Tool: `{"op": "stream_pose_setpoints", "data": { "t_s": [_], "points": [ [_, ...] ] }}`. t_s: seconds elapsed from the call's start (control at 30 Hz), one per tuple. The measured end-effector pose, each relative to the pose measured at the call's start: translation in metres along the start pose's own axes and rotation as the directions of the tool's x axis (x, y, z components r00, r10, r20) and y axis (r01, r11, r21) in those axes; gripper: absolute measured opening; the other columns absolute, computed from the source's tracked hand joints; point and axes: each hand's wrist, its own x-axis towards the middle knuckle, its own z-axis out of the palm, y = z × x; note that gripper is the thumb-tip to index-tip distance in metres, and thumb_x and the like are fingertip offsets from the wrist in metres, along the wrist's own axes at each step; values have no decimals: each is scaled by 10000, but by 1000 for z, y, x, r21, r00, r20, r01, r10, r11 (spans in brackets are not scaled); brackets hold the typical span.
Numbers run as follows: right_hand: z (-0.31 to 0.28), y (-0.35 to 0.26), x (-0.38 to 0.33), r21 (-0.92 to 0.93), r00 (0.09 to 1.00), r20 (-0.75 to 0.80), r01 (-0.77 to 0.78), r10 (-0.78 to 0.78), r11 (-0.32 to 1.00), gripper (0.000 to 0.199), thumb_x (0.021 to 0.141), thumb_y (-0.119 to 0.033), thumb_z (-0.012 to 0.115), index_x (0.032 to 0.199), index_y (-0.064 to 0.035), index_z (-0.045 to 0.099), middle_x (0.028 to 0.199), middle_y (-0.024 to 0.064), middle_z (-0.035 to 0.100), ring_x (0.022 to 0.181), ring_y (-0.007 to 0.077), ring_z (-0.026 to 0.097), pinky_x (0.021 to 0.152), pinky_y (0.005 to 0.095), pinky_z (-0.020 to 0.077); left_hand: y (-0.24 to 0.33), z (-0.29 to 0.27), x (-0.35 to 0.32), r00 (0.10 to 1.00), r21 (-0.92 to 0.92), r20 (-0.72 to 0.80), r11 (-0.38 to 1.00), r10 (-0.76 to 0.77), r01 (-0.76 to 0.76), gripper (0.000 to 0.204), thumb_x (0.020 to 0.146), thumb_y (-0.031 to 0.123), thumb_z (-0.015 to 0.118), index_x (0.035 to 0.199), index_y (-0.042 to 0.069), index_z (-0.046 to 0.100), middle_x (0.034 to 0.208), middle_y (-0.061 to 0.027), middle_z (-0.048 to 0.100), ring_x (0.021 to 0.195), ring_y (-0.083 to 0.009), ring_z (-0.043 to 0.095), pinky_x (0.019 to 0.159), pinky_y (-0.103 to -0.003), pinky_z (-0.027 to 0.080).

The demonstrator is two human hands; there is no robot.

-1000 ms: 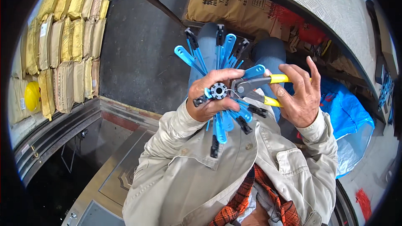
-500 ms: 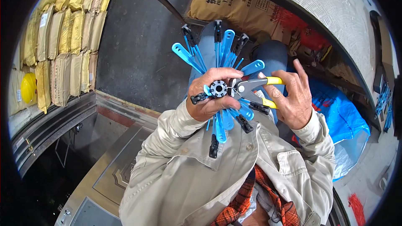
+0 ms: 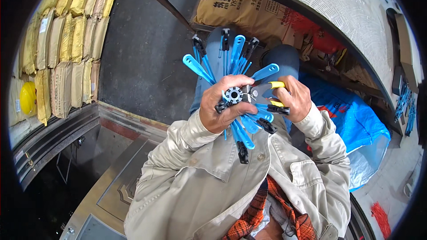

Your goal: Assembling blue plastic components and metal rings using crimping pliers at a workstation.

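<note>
My left hand [image 3: 215, 109] is closed around the middle of a blue-and-black clip hanger, its thumb and forefinger on either side of the round black hub [image 3: 233, 95]. Blue arms [image 3: 194, 65] with black clips [image 3: 251, 48] fan out around the hand. In my right hand [image 3: 294, 100] are pliers with yellow handles [image 3: 276, 85], the fingers wrapped round the grips. The grey jaws [image 3: 259, 90] point left and touch or nearly touch a small metal piece [image 3: 247, 92] beside the hub; whether they grip it I cannot tell.
A patterned white table [image 3: 320, 0] curves along the upper right, with brown sacks [image 3: 249, 9] beneath. A blue plastic bag [image 3: 360, 124] stands at my right. Stacked sacks [image 3: 64, 40] and a yellow rounded object [image 3: 27, 98] are at left. Red strands [image 3: 380, 220] lie at lower right.
The right hand's spread fingers have folded round the plier handles, and the handles have come closer together. The hanger has turned slightly in the left hand, its lower arms swinging right.
</note>
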Motion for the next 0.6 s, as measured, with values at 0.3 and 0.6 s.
{"op": "stream_pose_setpoints", "data": {
  "t_s": [0.3,0.6],
  "points": [
    [-44,-5,5,61,964,265,-28,11,998,200,773,-176,646,758,-66,479,739,76,426,526,197,412,473,285,372,1,-6,3,998,-3,59,1000,5,-5,474,638,132,795,1044,20,577,954,-79,614,731,-168,553,703,-263,436],
    [-122,8,40,563,626,765,-535,-152,629,193,836,-139,629,862,-5,492,727,92,596,503,227,533,468,300,416,0,-19,7,920,-162,384,974,-85,157,461,581,198,828,945,40,591,780,-36,595,628,-140,513,613,-245,403]
  ]
}}
